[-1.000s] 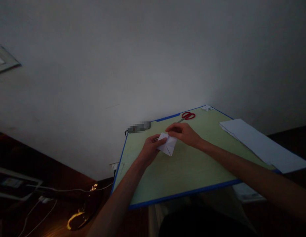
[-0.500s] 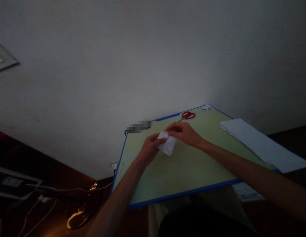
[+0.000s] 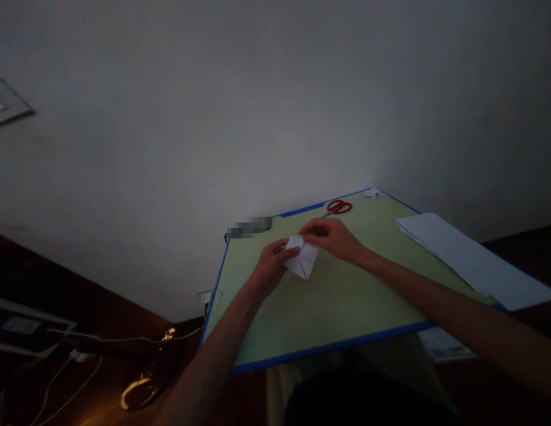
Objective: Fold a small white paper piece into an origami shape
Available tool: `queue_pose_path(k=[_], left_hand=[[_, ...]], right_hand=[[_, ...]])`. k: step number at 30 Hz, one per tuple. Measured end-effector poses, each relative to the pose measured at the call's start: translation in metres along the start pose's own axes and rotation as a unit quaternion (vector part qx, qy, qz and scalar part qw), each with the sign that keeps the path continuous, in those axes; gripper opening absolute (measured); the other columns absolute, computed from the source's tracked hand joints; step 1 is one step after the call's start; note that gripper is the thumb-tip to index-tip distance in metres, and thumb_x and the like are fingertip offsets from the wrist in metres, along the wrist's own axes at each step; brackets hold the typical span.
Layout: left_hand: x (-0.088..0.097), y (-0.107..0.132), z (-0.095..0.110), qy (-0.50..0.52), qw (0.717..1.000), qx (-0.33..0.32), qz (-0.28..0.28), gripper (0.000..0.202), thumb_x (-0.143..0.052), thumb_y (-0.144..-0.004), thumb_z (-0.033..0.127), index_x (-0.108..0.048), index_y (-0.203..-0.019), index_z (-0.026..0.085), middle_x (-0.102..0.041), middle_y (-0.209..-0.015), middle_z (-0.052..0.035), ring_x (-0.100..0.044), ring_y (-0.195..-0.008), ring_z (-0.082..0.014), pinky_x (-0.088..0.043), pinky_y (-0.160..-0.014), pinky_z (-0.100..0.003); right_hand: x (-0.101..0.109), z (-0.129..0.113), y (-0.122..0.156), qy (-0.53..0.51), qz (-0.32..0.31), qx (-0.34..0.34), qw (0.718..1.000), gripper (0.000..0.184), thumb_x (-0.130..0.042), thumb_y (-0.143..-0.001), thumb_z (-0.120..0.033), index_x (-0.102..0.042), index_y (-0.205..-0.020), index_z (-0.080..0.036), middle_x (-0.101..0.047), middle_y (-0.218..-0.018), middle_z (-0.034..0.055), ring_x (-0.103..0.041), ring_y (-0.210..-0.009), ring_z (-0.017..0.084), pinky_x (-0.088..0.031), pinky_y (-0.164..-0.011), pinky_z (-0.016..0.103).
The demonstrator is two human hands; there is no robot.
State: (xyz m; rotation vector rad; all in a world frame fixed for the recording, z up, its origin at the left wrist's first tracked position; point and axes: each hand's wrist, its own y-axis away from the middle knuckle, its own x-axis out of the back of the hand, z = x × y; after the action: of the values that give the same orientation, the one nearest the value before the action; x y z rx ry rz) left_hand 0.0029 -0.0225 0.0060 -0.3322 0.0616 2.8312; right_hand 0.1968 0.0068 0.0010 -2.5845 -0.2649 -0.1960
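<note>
A small folded white paper piece (image 3: 303, 261) lies on a pale green board with a blue edge (image 3: 328, 307). My left hand (image 3: 270, 266) pinches the paper's left corner, fingers closed on it. My right hand (image 3: 331, 236) grips the paper's top edge from the far side, fingers curled over it. Both hands meet over the middle of the board, and the paper's pointed lower tip shows between them.
Red-handled scissors (image 3: 339, 207) lie at the board's far edge, near a small white paper scrap (image 3: 371, 192). A stack of white sheets (image 3: 470, 260) covers the board's right side. A dark blurred object (image 3: 250, 226) sits at the far left corner. Cables (image 3: 80, 355) trail over the dark floor at left.
</note>
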Motion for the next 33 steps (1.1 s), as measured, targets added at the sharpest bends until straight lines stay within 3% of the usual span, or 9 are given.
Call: queue_pose_path(k=[10, 25, 33], left_hand=[[-0.0011, 0.0029, 0.004, 0.0, 1.0, 0.027, 0.008, 0.041, -0.087, -0.06, 0.019, -0.073, -0.098, 0.013, -0.075, -0.086, -0.0073, -0.067, -0.073, -0.0169, -0.048, -0.07, -0.027], [-0.0007, 0.0012, 0.0017, -0.031, 0.999, 0.013, 0.029, 0.044, -0.089, -0.057, 0.021, -0.071, -0.097, 0.013, -0.075, -0.079, -0.0071, -0.067, -0.067, -0.0179, -0.047, -0.066, -0.028], [-0.0044, 0.0036, 0.0039, -0.022, 1.0, -0.006, 0.006, 0.041, -0.087, -0.067, 0.031, -0.073, -0.101, 0.013, -0.076, -0.089, -0.0095, -0.068, -0.075, -0.0181, -0.048, -0.071, -0.028]], right_hand=[[0.0009, -0.0002, 0.0001, 0.033, 0.007, 0.008, 0.999, 0.019, -0.07, -0.081, -0.031, -0.077, -0.091, -0.016, -0.077, -0.085, 0.0064, -0.07, -0.074, 0.018, -0.055, -0.068, 0.029], [0.0011, -0.0022, 0.0009, 0.038, 0.005, 0.024, 0.999, 0.016, -0.07, -0.082, -0.029, -0.077, -0.091, -0.017, -0.078, -0.088, 0.0071, -0.07, -0.077, 0.018, -0.057, -0.072, 0.031], [0.0006, -0.0048, 0.0027, 0.057, 0.016, 0.045, 0.997, 0.016, -0.069, -0.083, -0.028, -0.077, -0.091, -0.017, -0.077, -0.089, 0.0076, -0.07, -0.078, 0.018, -0.056, -0.073, 0.031]])
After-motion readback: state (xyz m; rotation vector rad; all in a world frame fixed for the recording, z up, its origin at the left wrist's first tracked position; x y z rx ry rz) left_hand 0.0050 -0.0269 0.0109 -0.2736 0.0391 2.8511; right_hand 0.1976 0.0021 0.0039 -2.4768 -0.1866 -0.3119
